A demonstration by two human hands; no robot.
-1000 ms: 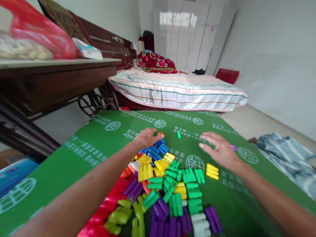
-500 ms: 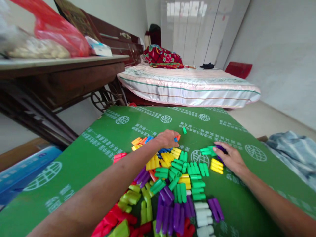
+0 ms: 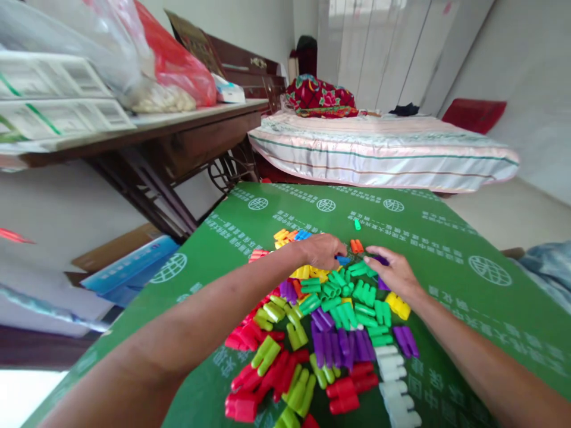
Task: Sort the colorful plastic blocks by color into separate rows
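Many toy plastic building blocks with rounded prongs lie in a loose pile on a green printed board (image 3: 214,252). My left hand (image 3: 325,251) is at the pile's far side, its bent fingertips on a blue block (image 3: 342,260). An orange block (image 3: 357,246) sits loose between my hands. My right hand (image 3: 395,270) curls around a purple block (image 3: 382,261), partly hidden by the thumb. Beside that thumb lies a green block (image 3: 362,268). A yellow block (image 3: 398,305) rests below the right wrist. Closer to me are red (image 3: 345,395), lime (image 3: 300,389), purple and white blocks (image 3: 397,389).
One green block (image 3: 357,224) lies apart beyond my hands. A table (image 3: 196,128) with bags and boxes stands at the left. A bed (image 3: 383,148) lies past the board's far edge. Bluish cloth (image 3: 546,273) is at the right.
My right hand has moved left toward the pile, and the purple, green and yellow blocks near it have shifted left too. The orange block now lies clear of my left fingers. The view has turned left.
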